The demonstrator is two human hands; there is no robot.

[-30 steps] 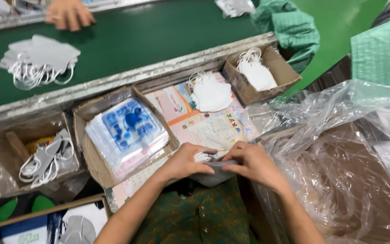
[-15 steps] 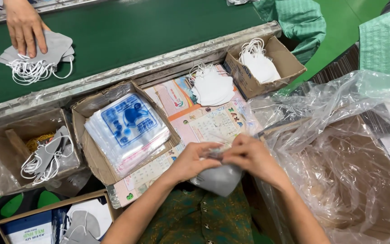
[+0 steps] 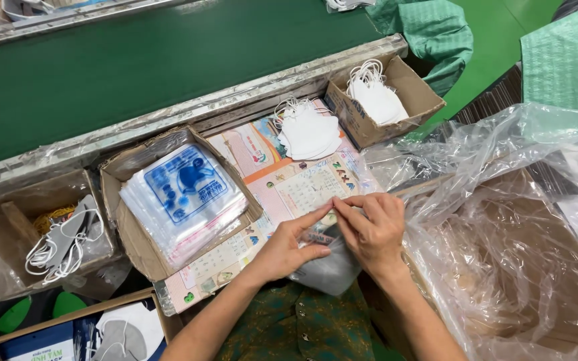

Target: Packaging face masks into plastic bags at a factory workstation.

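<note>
My left hand [image 3: 289, 246] and my right hand [image 3: 372, 227] meet over a clear plastic pouch with a grey mask inside [image 3: 329, 269], fingers pinching along its top edge. The pouch hangs off the near edge of a colourful printed sheet [image 3: 289, 184] on the work surface. A stack of white masks [image 3: 308, 130] lies beyond my hands. To the left, a cardboard box holds a pile of clear pouches with blue print [image 3: 185, 194].
A green conveyor belt [image 3: 135, 60] runs along the back. A small box of white masks [image 3: 381, 100] stands at the right, a box of grey masks [image 3: 58, 241] at the left. A large carton lined with clear plastic [image 3: 523, 247] sits at my right.
The other person's hand and the pile of masks on the belt have gone out of view. My fingers have moved up along the pouch's top edge.
</note>
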